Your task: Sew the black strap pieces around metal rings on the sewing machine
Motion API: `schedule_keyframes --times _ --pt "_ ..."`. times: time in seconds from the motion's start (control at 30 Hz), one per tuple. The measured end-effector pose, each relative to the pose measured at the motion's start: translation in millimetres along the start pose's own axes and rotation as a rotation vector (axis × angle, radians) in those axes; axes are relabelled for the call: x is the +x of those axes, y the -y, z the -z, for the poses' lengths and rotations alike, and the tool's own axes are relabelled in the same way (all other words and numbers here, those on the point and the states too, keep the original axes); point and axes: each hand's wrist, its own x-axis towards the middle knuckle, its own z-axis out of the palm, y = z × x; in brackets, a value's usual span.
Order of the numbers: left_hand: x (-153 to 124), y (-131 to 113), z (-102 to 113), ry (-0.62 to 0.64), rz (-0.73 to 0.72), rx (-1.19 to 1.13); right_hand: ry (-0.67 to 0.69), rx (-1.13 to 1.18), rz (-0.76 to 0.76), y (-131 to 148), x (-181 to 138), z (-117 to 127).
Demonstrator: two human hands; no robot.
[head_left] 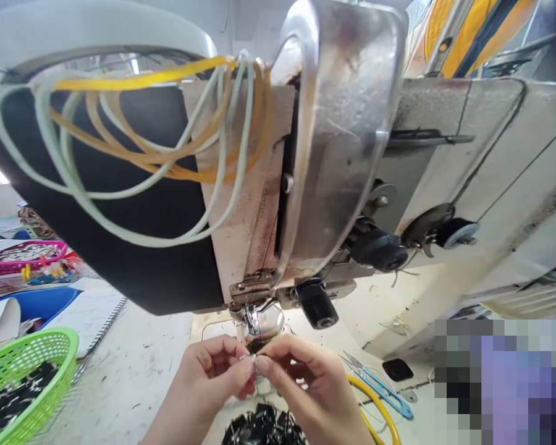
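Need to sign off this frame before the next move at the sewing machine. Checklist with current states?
1. Both hands in view: left hand and right hand show below the sewing machine. ok
2. Pinch: fingers of both hands closed, tips meeting just under the presser foot. ok
3. What is pinched: too small to make out. cannot tell
4. Needle clearance: needle hidden behind the foot. cannot tell
5. Fabric: dark patterned piece lies beneath the hands. ok
6. Snips: on the table, right of the right hand, untouched. ok
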Motion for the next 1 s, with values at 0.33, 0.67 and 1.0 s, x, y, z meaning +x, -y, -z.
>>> schedule_keyframes --times 0.33,0.67,1.0 --pt "35.7 -3.0 -0.2 -0.193 0.129 -0.300 -0.094 -0.599 0.600 -11.3 18.3 23.1" --pt "40.0 -2.2 3.9 -0.271 0.130 -0.339 -0.096 -0.716 0.701 -16.4 20.4 25.6" --pt "47.0 -8.1 4.9 -0.076 0.094 -0.231 -0.091 -0.733 0.673 -19.4 22.0 25.7"
